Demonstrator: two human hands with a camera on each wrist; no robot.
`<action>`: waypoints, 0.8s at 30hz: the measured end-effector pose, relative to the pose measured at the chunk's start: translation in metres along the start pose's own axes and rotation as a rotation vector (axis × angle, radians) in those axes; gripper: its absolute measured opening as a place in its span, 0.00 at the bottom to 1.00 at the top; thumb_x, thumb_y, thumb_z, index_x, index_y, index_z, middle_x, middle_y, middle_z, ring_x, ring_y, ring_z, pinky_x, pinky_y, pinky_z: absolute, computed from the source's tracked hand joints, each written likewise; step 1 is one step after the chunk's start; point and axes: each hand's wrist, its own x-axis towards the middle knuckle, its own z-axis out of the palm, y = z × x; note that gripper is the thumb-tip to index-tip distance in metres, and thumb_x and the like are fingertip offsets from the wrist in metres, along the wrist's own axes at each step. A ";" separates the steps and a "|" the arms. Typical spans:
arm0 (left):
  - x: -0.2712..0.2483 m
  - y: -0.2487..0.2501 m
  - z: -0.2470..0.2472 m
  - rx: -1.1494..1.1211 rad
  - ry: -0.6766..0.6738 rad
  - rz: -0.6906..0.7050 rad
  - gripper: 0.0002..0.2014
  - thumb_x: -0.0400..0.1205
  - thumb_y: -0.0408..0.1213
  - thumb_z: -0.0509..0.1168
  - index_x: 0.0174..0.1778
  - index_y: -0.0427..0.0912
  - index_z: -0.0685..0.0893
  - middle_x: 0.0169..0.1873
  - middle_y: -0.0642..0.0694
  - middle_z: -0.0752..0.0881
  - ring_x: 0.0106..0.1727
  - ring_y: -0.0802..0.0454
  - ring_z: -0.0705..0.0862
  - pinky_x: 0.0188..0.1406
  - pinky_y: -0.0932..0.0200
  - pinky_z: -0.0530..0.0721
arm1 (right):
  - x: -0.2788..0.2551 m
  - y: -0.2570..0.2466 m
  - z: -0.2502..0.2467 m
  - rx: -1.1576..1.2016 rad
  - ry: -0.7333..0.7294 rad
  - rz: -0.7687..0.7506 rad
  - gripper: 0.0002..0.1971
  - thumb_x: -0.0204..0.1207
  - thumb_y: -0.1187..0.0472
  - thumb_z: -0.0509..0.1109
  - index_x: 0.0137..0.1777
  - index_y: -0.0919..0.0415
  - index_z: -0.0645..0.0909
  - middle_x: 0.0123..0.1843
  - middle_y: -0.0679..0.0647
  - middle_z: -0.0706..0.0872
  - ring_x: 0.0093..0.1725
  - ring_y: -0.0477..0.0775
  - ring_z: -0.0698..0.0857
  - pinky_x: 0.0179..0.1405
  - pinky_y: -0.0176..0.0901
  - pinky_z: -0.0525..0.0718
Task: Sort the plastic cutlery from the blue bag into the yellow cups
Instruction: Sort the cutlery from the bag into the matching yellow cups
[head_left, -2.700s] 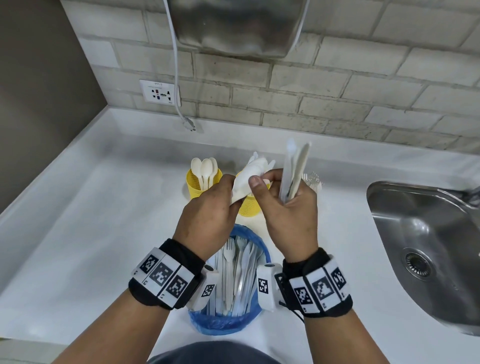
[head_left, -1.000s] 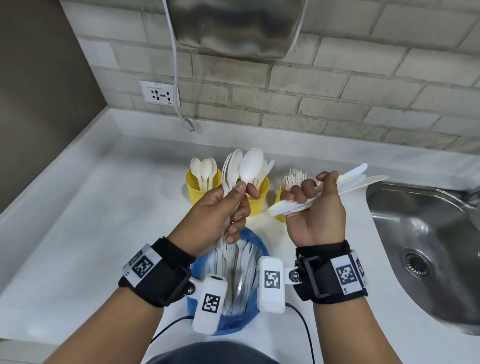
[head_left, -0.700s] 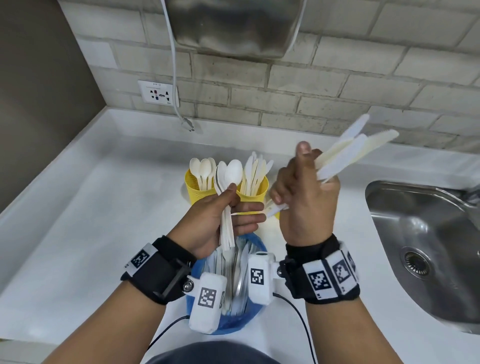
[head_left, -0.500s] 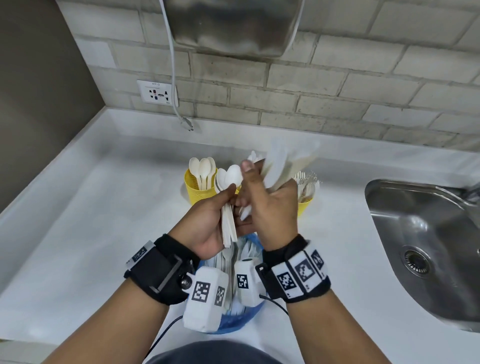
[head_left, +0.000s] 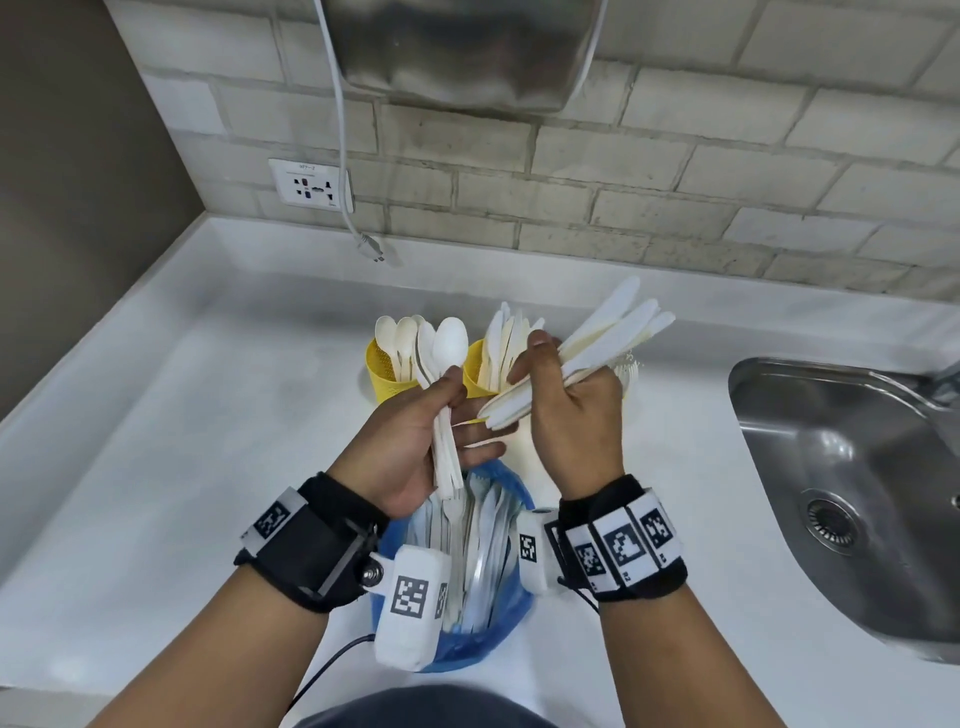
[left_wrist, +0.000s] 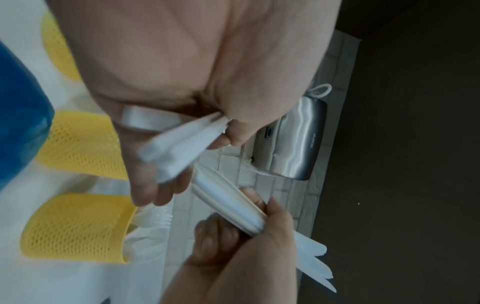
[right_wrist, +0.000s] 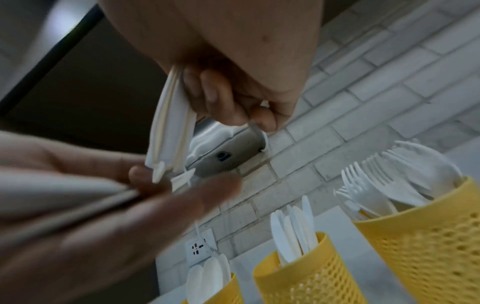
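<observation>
White plastic spoons (head_left: 441, 374) bunched in left hand (head_left: 415, 447), frame centre; white plastic knives (head_left: 587, 353) clenched in right hand (head_left: 571, 415). Behind, three yellow mesh cups (head_left: 382, 371); below, blue bag (head_left: 498, 639) with more cutlery. Risk: loose bundles fanning, slipping, landing in wrong cup.

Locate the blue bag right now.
Head view, bottom centre: the blue bag sits on the white counter under both wrists, nearer the person than the yellow cups.

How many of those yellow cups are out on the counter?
3, in a row at the back of the counter: the spoon cup on the left, the knife cup in the middle, and the fork cup on the right, mostly hidden behind the right hand in the head view.
</observation>
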 end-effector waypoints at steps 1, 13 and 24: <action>0.002 -0.001 -0.004 0.025 0.021 0.015 0.16 0.90 0.49 0.60 0.44 0.41 0.80 0.57 0.36 0.91 0.59 0.38 0.91 0.60 0.39 0.89 | 0.004 0.002 -0.003 0.004 0.047 0.010 0.23 0.86 0.55 0.65 0.27 0.53 0.83 0.27 0.50 0.87 0.33 0.48 0.88 0.40 0.43 0.83; 0.000 0.006 -0.017 0.162 0.096 0.123 0.12 0.90 0.52 0.59 0.53 0.47 0.76 0.27 0.51 0.61 0.22 0.56 0.56 0.20 0.63 0.61 | 0.053 0.032 -0.002 -0.435 0.124 -0.126 0.24 0.82 0.45 0.69 0.27 0.58 0.82 0.26 0.51 0.87 0.29 0.53 0.87 0.34 0.46 0.84; -0.001 0.006 -0.013 0.243 0.129 0.253 0.12 0.90 0.51 0.58 0.52 0.46 0.79 0.27 0.51 0.66 0.24 0.55 0.61 0.24 0.61 0.71 | 0.085 0.052 0.035 -0.662 -0.131 0.077 0.25 0.80 0.39 0.68 0.29 0.55 0.74 0.34 0.61 0.88 0.39 0.66 0.88 0.39 0.46 0.84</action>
